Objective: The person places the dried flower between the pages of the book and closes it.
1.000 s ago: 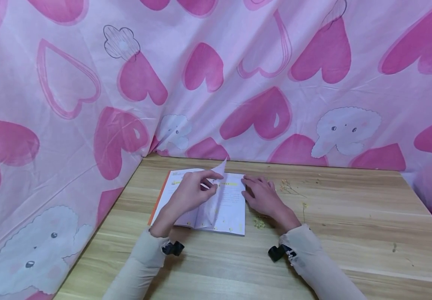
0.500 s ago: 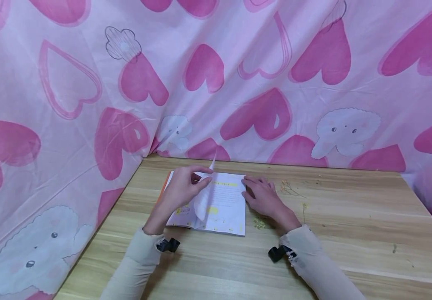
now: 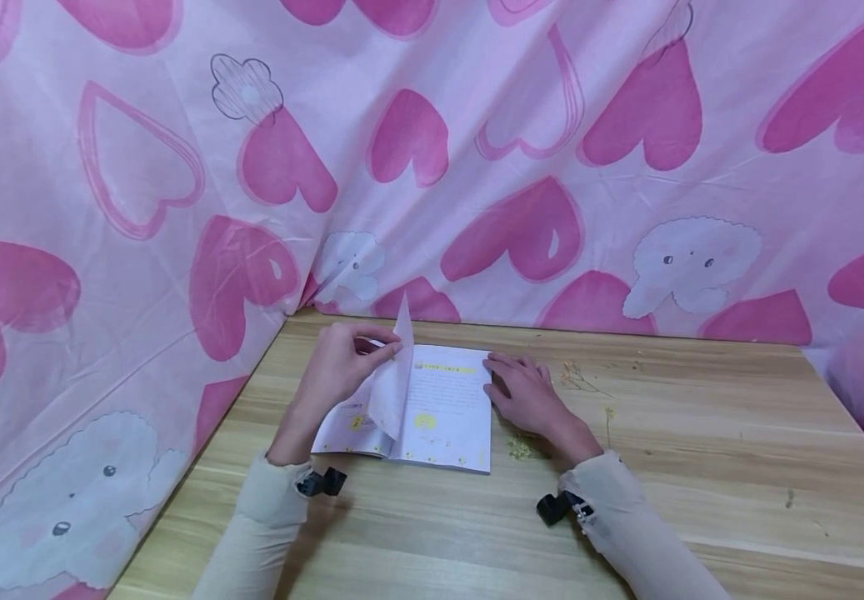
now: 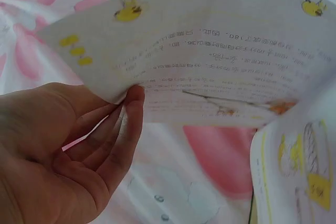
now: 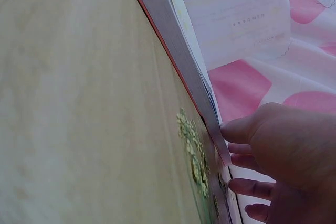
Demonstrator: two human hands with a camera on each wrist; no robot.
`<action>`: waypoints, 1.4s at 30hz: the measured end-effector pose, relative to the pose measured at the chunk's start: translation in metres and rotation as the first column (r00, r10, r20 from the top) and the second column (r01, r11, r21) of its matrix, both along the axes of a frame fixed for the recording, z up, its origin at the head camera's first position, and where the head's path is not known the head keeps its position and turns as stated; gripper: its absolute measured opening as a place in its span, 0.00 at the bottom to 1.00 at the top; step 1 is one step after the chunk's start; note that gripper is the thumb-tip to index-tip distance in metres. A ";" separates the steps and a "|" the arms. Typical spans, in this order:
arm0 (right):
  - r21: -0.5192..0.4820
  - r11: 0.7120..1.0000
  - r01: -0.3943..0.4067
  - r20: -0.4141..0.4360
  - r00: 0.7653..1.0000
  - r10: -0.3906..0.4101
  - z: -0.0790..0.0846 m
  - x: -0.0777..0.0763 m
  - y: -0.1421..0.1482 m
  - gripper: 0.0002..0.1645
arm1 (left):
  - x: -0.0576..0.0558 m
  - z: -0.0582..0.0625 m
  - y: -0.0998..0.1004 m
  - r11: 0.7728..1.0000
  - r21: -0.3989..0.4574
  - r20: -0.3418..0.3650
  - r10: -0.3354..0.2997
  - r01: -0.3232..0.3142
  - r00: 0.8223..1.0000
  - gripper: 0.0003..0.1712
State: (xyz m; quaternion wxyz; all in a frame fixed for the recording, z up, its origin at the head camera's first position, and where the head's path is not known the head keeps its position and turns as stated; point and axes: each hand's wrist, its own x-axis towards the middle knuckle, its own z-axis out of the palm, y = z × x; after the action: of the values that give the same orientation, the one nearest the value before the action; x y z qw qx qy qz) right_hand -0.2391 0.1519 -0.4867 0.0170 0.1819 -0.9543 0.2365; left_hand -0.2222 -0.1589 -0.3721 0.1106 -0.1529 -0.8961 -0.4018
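An open book (image 3: 446, 417) with an orange-red cover edge and printed pages lies on the table in the head view. My left hand (image 3: 336, 360) pinches one raised page (image 3: 392, 387) between thumb and fingers, near its outer edge. Seen from the left wrist, the page (image 4: 210, 51) bows upward, showing yellow chick drawings and lines of print. A thin brown sprig with orange blossoms (image 4: 281, 107) shows against it. My right hand (image 3: 527, 396) rests at the book's right edge, fingers loosely bent. The right wrist view has its thumb (image 5: 239, 129) at the corner of the thick page block (image 5: 184, 51).
Right of the book, dried flower sprigs (image 3: 581, 377) lie on the wooden table (image 3: 701, 467). A pale green cluster of dried flowers (image 5: 194, 150) lies beside the book, close to my right wrist. Pink heart-patterned cloth (image 3: 506, 225) hangs behind and at the left.
My left hand has moved left, carrying the raised page over past the book's middle. More of the right-hand page shows now. The right hand has stayed in place.
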 end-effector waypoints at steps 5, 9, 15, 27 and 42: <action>0.004 1.000 0.000 -0.001 1.000 0.000 0.000 0.000 0.000 0.32 | -0.001 0.002 -0.015 0.999 -0.044 0.009 0.030 -0.030 0.999 0.10; 0.009 1.000 0.004 0.009 1.000 -0.005 0.001 0.000 0.000 0.32 | -0.001 0.005 -0.023 0.994 -0.090 0.020 0.063 -0.061 0.998 0.14; 0.010 1.000 0.007 0.008 1.000 -0.007 0.000 0.000 0.000 0.33 | -0.002 0.007 -0.033 0.981 -0.156 0.081 0.126 -0.112 0.989 0.18; 0.013 1.000 0.008 0.007 1.000 -0.008 0.000 0.000 0.000 0.33 | -0.009 -0.006 -0.057 0.907 -0.391 0.102 0.210 -0.155 0.972 0.17; 0.011 1.000 0.009 0.009 1.000 -0.009 -0.002 -0.001 0.000 0.33 | -0.030 -0.051 -0.066 0.859 -0.502 0.331 0.297 -0.100 0.896 0.12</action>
State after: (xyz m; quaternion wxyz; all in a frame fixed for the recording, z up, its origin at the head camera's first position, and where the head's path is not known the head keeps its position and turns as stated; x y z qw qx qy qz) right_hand -0.2399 0.1518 -0.4886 0.0130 0.1765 -0.9564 0.2322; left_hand -0.2523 -0.2251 -0.4228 -0.0723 0.0046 -0.9810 -0.1800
